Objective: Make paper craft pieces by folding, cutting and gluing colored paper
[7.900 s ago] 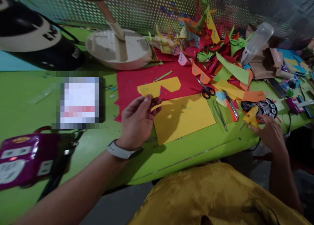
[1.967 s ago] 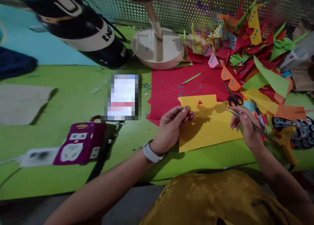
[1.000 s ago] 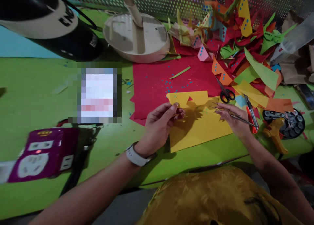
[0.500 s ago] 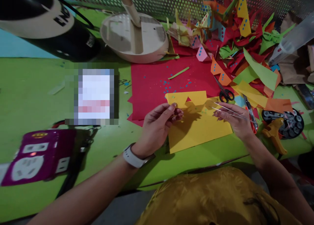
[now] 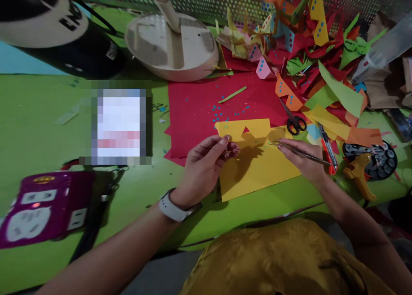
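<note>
My right hand (image 5: 301, 158) holds metal tweezers (image 5: 298, 151) between thumb and fingers, their tips pointing left above yellow paper (image 5: 257, 175). To the left, my left hand (image 5: 207, 166) hovers over the sheet's left edge, thumb pressed to the index finger and the other fingers curled. Whatever is in that pinch is too small to make out. A triangular notch shows in the folded upper part of the yellow paper. Under and behind it lies a red sheet (image 5: 193, 115) scattered with tiny blue bits and one thin green strip (image 5: 232, 94).
Black-handled scissors (image 5: 296, 124), a box cutter (image 5: 328, 151) and a yellow glue gun (image 5: 359, 175) lie to the right. Cut paper pieces (image 5: 289, 42) pile up at the back right. A lamp base (image 5: 199, 67), a dark bottle (image 5: 64, 46) and a purple power socket (image 5: 48, 209) stand leftward.
The tweezers have turned in my right hand, and their arms now appear closer together. My left hand keeps its pinch in nearly the same place. The whole view has shifted slightly.
</note>
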`<state>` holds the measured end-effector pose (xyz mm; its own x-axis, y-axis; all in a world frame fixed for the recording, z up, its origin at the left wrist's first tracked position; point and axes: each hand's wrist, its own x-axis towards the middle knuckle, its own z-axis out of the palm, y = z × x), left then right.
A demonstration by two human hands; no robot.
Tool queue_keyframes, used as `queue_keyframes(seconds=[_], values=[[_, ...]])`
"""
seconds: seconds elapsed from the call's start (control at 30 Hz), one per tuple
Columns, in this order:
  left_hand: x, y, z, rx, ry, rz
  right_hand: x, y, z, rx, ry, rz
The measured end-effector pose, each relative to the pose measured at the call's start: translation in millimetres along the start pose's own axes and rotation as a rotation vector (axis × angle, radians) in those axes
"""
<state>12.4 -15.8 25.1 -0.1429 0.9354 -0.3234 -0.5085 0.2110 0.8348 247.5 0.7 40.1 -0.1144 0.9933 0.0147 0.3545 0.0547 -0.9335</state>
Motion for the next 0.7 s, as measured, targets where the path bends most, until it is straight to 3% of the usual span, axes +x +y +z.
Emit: queue_keyframes(seconds=[0.7], values=[[-0.2, 1.0, 2.5, -0.022, 0.022, -0.017, -0.9, 8.0, 5.3, -0.109, -0.022, -0.047]])
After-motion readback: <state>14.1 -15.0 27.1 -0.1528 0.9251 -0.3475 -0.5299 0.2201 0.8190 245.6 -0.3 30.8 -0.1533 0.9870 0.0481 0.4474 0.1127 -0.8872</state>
